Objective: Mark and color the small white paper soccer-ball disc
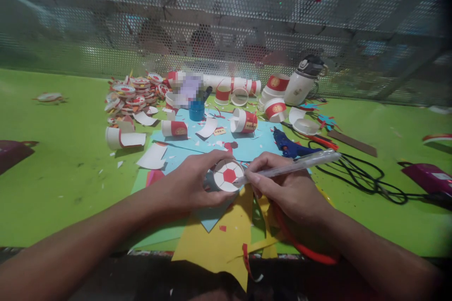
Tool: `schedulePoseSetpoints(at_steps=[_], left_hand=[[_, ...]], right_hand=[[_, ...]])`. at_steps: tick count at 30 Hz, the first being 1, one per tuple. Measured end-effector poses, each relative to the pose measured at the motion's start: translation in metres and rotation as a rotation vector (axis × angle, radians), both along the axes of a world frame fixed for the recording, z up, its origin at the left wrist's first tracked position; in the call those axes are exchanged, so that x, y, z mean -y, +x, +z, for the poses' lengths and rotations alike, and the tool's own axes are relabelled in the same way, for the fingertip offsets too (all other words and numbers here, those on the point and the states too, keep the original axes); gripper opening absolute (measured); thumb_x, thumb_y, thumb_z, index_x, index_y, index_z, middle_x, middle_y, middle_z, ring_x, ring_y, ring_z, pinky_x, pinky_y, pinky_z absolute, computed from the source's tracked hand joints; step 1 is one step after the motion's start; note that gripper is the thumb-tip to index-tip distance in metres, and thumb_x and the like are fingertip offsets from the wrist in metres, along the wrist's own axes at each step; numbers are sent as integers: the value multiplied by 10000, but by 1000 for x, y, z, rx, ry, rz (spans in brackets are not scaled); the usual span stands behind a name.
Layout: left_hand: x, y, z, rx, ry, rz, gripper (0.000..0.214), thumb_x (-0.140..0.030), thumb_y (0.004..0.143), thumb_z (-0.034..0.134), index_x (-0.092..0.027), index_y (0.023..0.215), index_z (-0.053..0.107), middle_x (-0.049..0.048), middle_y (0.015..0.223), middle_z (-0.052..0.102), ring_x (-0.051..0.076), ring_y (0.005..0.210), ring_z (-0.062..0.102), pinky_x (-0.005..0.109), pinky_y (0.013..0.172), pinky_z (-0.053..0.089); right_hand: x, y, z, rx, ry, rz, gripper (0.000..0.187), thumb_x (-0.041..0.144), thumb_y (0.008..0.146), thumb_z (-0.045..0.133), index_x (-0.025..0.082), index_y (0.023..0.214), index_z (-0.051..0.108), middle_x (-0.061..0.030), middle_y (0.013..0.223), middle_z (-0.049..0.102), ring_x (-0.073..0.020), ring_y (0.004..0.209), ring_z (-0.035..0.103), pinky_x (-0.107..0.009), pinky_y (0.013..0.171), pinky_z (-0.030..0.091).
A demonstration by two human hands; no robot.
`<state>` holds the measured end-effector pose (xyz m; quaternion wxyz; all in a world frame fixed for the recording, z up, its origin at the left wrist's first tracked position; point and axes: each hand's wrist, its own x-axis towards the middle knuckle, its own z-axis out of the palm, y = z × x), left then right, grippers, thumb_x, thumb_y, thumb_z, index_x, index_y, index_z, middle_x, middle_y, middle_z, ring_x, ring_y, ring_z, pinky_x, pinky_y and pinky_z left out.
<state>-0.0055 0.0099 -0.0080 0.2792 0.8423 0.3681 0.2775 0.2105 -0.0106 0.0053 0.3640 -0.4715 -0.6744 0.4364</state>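
Note:
My left hand [189,178] grips a round white paper disc [229,175] by its edges, between thumb and fingers. A red hexagon sits in the disc's middle, with thin dark lines running from it to the rim like a football pattern. In my right hand [293,193] is a clear pen [296,164], its tip touching or very near the disc's lower right part. Yellow paper [215,249] lies below both hands, over the table's front edge. Light blue paper [261,138] is spread behind them. A curved orange-red piece [310,251] lies under my right wrist.
Cut paper cups [243,121] and white scraps lie across the green table [70,188]. Decorated discs [136,94] are heaped at the back left. A blue glue gun [291,146], black cable [370,183], white bottle [302,84] and purple object [429,178] stand or lie to the right.

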Motion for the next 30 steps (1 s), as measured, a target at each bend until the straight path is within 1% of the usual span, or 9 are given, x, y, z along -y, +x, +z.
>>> schedulePoseSetpoints(at_steps=[12,19,30], left_hand=[[0,1,0,-2,-6,-3,396,-261,750,699,-196,1128,599,34,1045,696,192,897,645,264,724,493],[1,1,0,5,-13,-7,390,-262,749,709,-210,1119,597,7,1018,694,172,872,637,249,708,483],[-1,1,-2,13,3,-6,414,-259,746,716,-207,1134,584,8,1008,695,165,855,635,246,703,486]], right_hand=[[0,-2,2,35,13,-6,108,259,824,611,190,741,617,24,620,572,-111,569,501,-253,545,385],[-1,0,-1,27,3,3,98,258,828,621,189,759,624,26,651,584,-107,592,511,-243,562,400],[-1,0,0,27,31,14,83,237,810,602,192,741,618,33,611,563,-103,555,493,-241,532,385]])
